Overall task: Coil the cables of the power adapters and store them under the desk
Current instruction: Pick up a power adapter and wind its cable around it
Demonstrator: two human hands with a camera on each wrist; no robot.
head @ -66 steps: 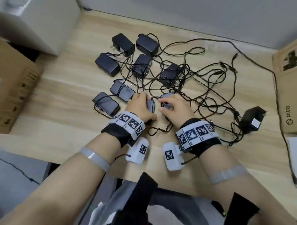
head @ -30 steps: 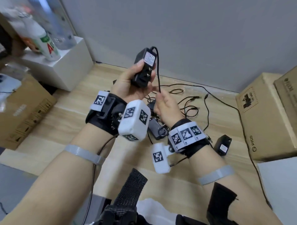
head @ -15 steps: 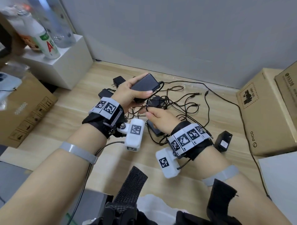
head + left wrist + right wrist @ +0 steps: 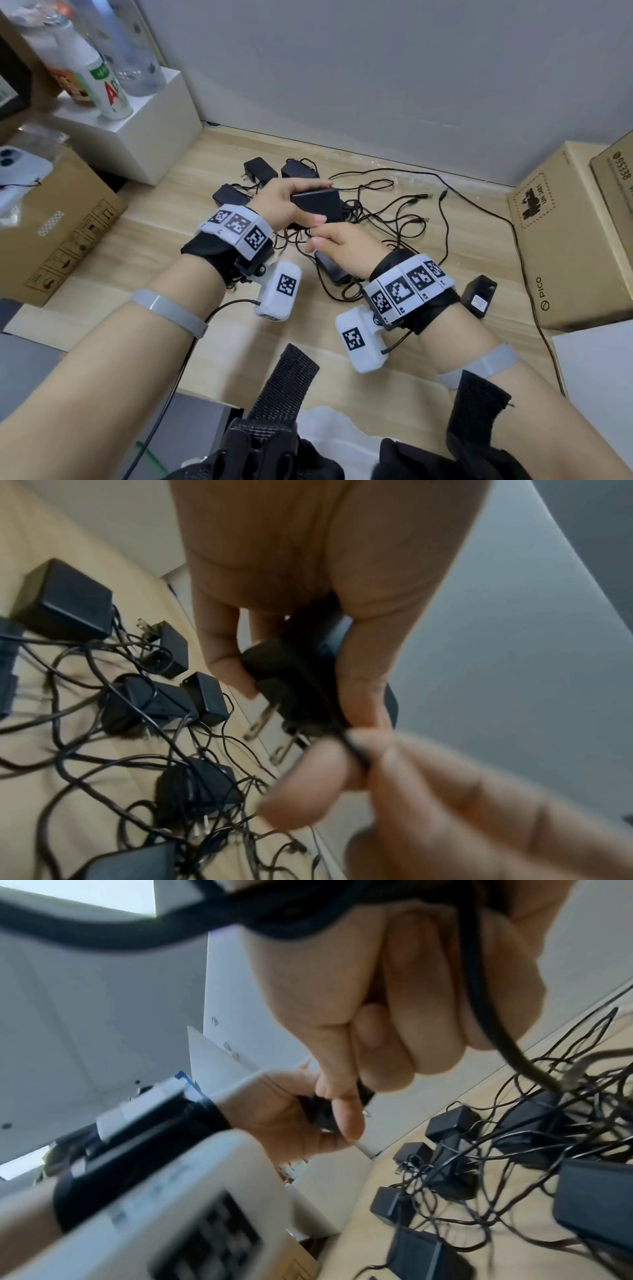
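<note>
Power adapter in question is a black rectangular plastic block (image 4: pixel 317 205), held in the air above the middle of the light wooden desk top (image 4: pixel 144 274). The left hand (image 4: pixel 281 205) clamps it with the thumb on top and the fingers curled below, probably so that the block stays fixed as an anchor while the wire is wound. Its thin black cable (image 4: pixel 329 704) runs from the block, past the metal plug prongs (image 4: pixel 270 723), to the right hand (image 4: pixel 342 246), whose thumb and forefinger are pressed together on it close under the adapter; this looks like the start of the first loop. The other black adapters (image 4: pixel 260 171) lie toward the far edge in a knot of loose black wires (image 4: pixel 394 219), so the held cable may catch there. One more black adapter (image 4: pixel 479 296) stands near the right edge, beside a brown cardboard box (image 4: pixel 565 240).
</note>
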